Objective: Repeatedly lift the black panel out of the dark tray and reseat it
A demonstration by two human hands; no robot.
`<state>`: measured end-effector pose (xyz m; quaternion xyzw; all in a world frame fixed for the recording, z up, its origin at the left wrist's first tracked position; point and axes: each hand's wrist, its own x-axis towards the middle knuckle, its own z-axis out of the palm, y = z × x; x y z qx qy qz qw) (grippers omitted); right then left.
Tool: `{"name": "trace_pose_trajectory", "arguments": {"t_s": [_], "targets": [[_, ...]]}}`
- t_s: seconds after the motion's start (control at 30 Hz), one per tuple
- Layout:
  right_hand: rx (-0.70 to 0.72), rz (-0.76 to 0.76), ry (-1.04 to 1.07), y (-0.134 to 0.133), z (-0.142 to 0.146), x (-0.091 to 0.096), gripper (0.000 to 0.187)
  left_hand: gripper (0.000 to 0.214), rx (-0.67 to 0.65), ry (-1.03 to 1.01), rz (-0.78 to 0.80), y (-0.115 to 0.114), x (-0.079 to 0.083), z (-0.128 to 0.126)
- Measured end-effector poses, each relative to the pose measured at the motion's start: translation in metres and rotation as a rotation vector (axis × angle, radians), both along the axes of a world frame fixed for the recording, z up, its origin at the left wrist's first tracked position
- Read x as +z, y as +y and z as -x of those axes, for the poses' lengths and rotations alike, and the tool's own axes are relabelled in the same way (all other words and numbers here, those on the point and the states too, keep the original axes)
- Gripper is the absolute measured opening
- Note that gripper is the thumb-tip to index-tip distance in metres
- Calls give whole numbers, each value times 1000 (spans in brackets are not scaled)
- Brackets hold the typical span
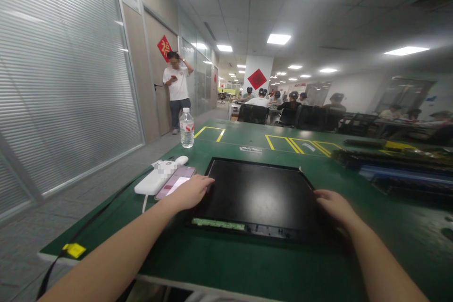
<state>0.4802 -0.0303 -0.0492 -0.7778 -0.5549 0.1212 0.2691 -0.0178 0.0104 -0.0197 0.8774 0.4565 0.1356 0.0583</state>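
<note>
A flat black display panel [237, 186] lies on the green table in front of me, with a light glare on its dark face. Along its near edge runs a narrow green circuit board strip [219, 224]. My left hand [196, 191] is closed on the panel's left edge, thumb on top and the other fingers mostly hidden. On the opposite edge, my right hand [334, 205] grips with its thumb near the frame; its remaining fingers are hidden behind the hand. Just left of my left hand lies a phone [177, 181] with a lit screen.
A white power bank [152, 181] with a cable sits beside the phone. Behind it stands a water bottle [187, 128]. Yellow tape marks [290, 144] line the far table [244, 130]. Stacked dark panels [396, 167] lie at right. One person [179, 82] stands by a door; others sit beyond.
</note>
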Motion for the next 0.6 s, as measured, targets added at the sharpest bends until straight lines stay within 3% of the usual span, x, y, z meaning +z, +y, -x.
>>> {"name": "trace_pose_trajectory", "arguments": {"t_s": [0.23,0.6], "targets": [[5,22,-61,0,3,2,34,63,37,-15,-24,4,-9,-2],[5,55,-22,6,-2,-4,46,51,80,-127,-8,10,-10,-5]]}}
